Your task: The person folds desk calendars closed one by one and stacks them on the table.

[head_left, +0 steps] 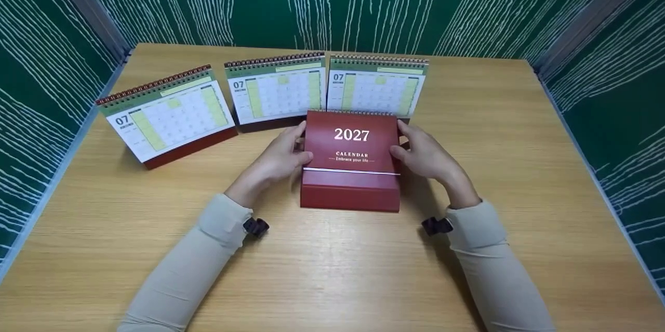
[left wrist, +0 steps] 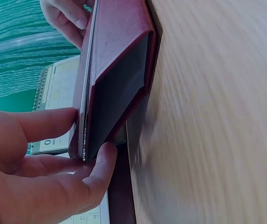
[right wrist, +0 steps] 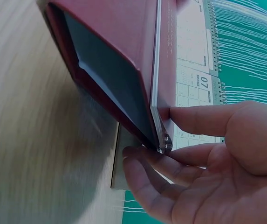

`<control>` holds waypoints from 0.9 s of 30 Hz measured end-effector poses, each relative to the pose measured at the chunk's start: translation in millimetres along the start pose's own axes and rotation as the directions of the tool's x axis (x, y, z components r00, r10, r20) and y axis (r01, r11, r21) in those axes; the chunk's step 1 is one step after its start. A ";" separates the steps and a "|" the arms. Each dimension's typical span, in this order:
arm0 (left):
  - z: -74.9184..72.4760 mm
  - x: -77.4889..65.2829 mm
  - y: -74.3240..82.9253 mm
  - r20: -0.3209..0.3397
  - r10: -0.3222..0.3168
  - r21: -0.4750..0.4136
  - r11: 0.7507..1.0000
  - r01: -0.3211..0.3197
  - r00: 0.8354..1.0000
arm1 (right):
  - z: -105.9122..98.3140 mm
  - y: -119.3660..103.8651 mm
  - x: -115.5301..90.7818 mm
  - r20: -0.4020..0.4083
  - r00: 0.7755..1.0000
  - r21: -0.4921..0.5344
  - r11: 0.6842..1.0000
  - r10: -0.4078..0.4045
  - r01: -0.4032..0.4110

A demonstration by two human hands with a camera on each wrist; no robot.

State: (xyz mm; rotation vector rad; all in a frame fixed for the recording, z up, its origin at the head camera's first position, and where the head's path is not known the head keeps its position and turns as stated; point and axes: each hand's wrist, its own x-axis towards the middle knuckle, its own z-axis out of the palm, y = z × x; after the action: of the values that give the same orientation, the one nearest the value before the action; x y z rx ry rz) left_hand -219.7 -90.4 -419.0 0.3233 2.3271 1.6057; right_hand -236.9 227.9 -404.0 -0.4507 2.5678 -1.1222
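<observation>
A dark red desk calendar point(head_left: 351, 137) with "2027" on its cover stands between both hands in the head view. My left hand point(head_left: 280, 153) grips its upper left edge, and my right hand point(head_left: 426, 153) grips the upper right edge. In the left wrist view, the left thumb point(left wrist: 49, 123) lies on the cover side while the fingers reach round behind. The right wrist view shows the right thumb point(right wrist: 198, 119) on the cover, with fingers curled under the spiral edge. The calendar's folded stand point(right wrist: 110, 79) shows an open, dark triangular side.
Behind stand three similar calendars turned to a "07" page: one at the left point(head_left: 171, 119), one in the middle point(head_left: 283, 93) and one to the right point(head_left: 374, 90). All are on a wooden table point(head_left: 337, 280). Green walls point(head_left: 363, 4) with white streaks surround it.
</observation>
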 end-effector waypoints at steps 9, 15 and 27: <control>0.8 -1.2 -1.8 0.018 -0.031 0.004 1.000 0.031 0.999 | 3.0 1.5 1.5 0.015 1.000 -0.037 0.999 0.018 -0.017; 0.6 -1.6 -2.7 0.041 -0.058 0.016 0.998 0.058 0.997 | 4.2 2.2 1.9 0.031 0.999 -0.052 0.998 0.045 -0.043; 1.0 -1.7 -3.1 0.052 -0.095 0.083 0.992 0.091 0.994 | 5.1 3.2 1.3 0.034 0.997 -0.138 0.988 0.072 -0.066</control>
State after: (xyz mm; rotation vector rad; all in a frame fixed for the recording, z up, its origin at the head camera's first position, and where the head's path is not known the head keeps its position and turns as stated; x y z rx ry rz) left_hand -217.7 -91.2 -422.0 0.2699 2.3325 1.4444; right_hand -236.6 226.1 -409.9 -0.4074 2.6150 -0.9096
